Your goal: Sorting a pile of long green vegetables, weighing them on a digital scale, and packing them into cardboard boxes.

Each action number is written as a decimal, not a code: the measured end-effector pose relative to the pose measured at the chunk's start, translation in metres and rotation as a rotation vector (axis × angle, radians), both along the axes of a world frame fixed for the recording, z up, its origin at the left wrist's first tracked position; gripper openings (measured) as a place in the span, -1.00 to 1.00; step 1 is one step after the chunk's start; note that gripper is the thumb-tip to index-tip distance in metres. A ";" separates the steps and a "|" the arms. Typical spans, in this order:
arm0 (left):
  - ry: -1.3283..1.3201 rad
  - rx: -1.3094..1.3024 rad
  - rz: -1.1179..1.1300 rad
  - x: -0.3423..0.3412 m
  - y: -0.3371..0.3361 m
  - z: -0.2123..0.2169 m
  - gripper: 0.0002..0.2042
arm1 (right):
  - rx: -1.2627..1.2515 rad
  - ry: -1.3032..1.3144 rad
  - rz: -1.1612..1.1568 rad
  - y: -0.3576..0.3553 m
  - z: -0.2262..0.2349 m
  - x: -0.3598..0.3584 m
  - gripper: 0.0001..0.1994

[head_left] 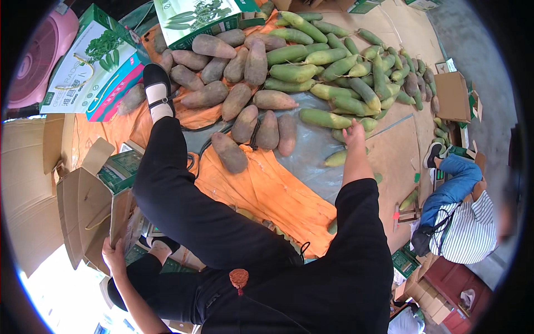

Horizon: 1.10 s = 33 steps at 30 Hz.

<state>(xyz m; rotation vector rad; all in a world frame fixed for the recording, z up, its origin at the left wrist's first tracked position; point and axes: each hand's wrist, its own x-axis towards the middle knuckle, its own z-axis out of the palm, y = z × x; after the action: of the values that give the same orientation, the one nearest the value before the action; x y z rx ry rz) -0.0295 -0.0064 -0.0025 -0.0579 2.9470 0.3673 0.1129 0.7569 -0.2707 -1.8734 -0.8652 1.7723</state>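
Note:
My right hand (354,134) reaches out over the pile of green radishes (295,72). Its fingers are stretched out beside the pale tip of one green radish (322,118); whether they touch it I cannot tell. Down at the left, my left hand (114,255) grips the edge of an open cardboard box (89,209) with raised flaps. Several dark purplish-brown radishes (236,101) lie left of the green ones on an orange cloth (267,183). One dark radish (229,152) rests nearer to me, apart from most of the others.
Printed green-and-white cartons (92,67) stand at the far left beside a pink plastic basin (47,50). Another carton (203,19) stands behind the dark radishes. At the right a person in a striped shirt (467,228) sits near an open box (451,96). My extended leg (167,161) crosses the cloth.

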 end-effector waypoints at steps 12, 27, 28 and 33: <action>-0.024 -0.052 0.044 0.006 -0.006 0.007 -0.80 | 0.400 0.048 0.351 -0.098 0.068 -0.051 -0.66; 0.071 -0.080 -0.009 0.013 -0.002 0.005 -0.85 | 0.611 0.197 0.744 -0.185 0.215 -0.121 -0.74; 0.074 -0.090 -0.014 0.013 -0.002 0.004 -0.84 | 0.629 0.229 0.843 -0.201 0.241 -0.126 -0.73; 0.054 -0.107 -0.028 0.010 0.001 0.009 -0.83 | 0.634 0.725 1.042 -0.273 0.353 -0.151 -0.74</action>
<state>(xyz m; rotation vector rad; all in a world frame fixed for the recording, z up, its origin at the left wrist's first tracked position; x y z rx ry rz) -0.0193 -0.0050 0.0065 -0.0210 3.0155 0.2099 -0.0378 0.4840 0.0823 -0.2565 -1.9325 2.0561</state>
